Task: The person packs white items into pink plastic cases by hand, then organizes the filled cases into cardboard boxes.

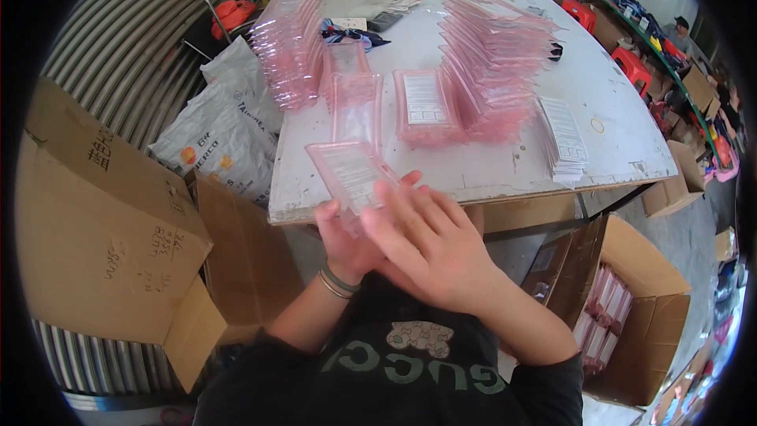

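A clear pink plastic pouch (347, 170) with a printed card showing through it is tilted up above the table's front edge. My left hand (347, 243), with bands on its wrist, grips the pouch's lower end, thumb at the side. Over that lower end lies my right hand (434, 248), fingers stretched out and close together, hiding part of the card. Just beyond lies a flat pink pouch (356, 106). To its right is a pile of pouches with a printed card on top (426, 99). A stack of loose printed cards (564, 138) rests farther right.
Tall stacks of pink pouches stand at the left (288, 47) and right (497, 55) of the white table (623, 126). An open carton (643, 331) with packed pouches is at lower right. Large cartons (110, 213) and white sacks (225, 122) crowd the left side.
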Available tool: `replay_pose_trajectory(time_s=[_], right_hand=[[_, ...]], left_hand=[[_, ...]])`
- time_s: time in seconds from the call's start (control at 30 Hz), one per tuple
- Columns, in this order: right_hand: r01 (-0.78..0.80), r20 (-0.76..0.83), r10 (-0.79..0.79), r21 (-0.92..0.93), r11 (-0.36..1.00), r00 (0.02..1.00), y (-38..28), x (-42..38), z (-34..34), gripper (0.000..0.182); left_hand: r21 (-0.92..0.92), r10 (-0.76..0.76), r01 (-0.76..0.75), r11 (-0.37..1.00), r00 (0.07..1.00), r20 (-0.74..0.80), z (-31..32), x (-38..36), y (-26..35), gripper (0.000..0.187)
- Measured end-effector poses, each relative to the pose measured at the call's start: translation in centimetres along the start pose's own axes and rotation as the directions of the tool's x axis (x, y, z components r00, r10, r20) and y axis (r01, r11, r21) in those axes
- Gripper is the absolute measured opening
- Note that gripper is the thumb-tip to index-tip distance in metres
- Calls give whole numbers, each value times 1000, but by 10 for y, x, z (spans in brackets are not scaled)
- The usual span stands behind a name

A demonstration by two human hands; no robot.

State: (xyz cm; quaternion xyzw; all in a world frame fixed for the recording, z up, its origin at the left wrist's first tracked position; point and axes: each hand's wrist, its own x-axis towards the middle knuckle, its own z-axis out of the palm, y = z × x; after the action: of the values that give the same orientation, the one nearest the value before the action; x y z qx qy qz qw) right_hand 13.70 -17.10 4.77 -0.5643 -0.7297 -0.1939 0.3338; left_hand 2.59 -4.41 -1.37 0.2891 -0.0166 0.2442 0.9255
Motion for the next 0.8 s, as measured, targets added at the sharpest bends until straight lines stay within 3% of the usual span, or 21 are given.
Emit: replay_pose_trajectory(time_s=[0.1, 0.13, 0.2, 0.27, 0.3, 0.33, 0.4, 0.43, 0.53, 0.6, 0.63, 0.7, 0.73, 0.8], right_hand=[[-46, -54, 40, -113, 993, 998, 14, -11, 17, 47], [-35, -69, 26, -135, 990, 997, 24, -12, 22, 48], [-15, -120, -22, -294, 956, 993, 49, 0, 27, 47], [-1, -161, -66, -385, 923, 985, 81, 15, 37, 46], [12, -181, -92, -402, 916, 979, 98, 20, 47, 46], [-40, -132, -17, -417, 908, 991, 114, 23, 59, 45], [-139, -40, 136, -455, 880, 990, 136, 28, 78, 45], [-135, -43, 128, -421, 897, 991, 137, 29, 76, 45], [-153, -91, 131, -304, 940, 987, 123, 27, 60, 46], [-212, -174, 179, -197, 957, 968, 98, 27, 35, 47], [-168, -180, 151, -86, 982, 972, 86, 22, 36, 46], [-74, -193, 102, 146, 986, 976, 59, 16, 43, 46], [-38, -210, 58, 96, 995, 976, 48, 23, 46, 43], [40, -238, -37, 6, 999, 971, 23, 38, 53, 38]], left_hand=[[42, -99, 97, 994, 994, 49, 4, 10, 5, 83], [200, -25, 47, 979, 994, -110, 2, 18, 11, 79], [507, 189, 31, 862, 907, -377, -11, 34, 32, 73], [845, 556, -62, 532, 777, -294, -36, 52, 57, 69], [958, 630, -5, 287, 754, -185, -69, 66, 74, 71], [998, 674, 59, 24, 736, -60, -100, 80, 86, 74], [963, 584, 268, -21, 785, -206, -120, 100, 95, 70], [929, 543, 365, -51, 791, -282, -126, 108, 101, 67], [908, 290, 411, 78, 862, -415, -144, 122, 116, 49], [833, 282, 287, 473, 847, -452, -136, 110, 121, 33], [742, 271, 204, 638, 843, -465, -122, 102, 125, 25], [269, 2, 91, 959, 945, -327, -91, 74, 130, 18], [-26, -82, 78, 997, 976, -203, -75, 59, 133, 16], [-177, -129, 104, 979, 983, -134, -44, 37, 126, 15]])
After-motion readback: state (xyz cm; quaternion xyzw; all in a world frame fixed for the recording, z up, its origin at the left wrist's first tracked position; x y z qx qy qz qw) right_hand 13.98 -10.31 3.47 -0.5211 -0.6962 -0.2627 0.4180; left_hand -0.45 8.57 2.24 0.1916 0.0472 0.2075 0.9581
